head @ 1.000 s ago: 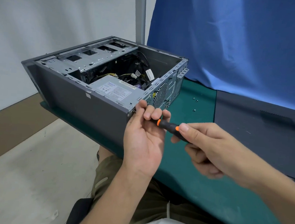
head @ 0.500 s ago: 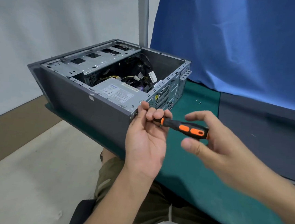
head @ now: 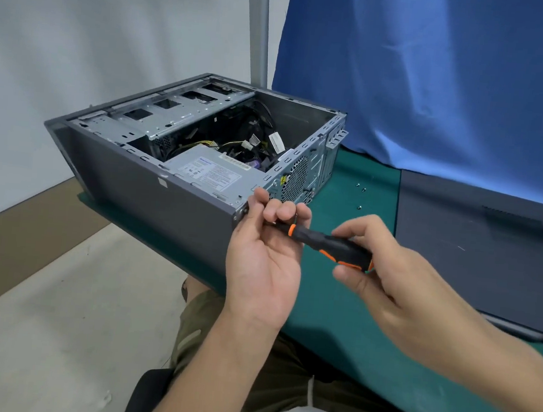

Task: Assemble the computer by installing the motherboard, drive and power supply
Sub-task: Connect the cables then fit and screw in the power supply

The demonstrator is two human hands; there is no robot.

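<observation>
Screwdriver [head: 329, 245] long axis points leftward at case [head: 152, 202] rear corner. Left hand [head: 263, 261] fingers pinch its shaft there; right hand [head: 398, 282] fingers wrap the handle.

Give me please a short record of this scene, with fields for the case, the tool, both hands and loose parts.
case: computer case, lid off, on green mat
power supply: inside, at the near rear corner
tool: screwdriver, pointing at that corner
left hand: curls round the shaft by the tip
right hand: grips the handle
loose parts: screws on the mat; side panel to the right
</observation>
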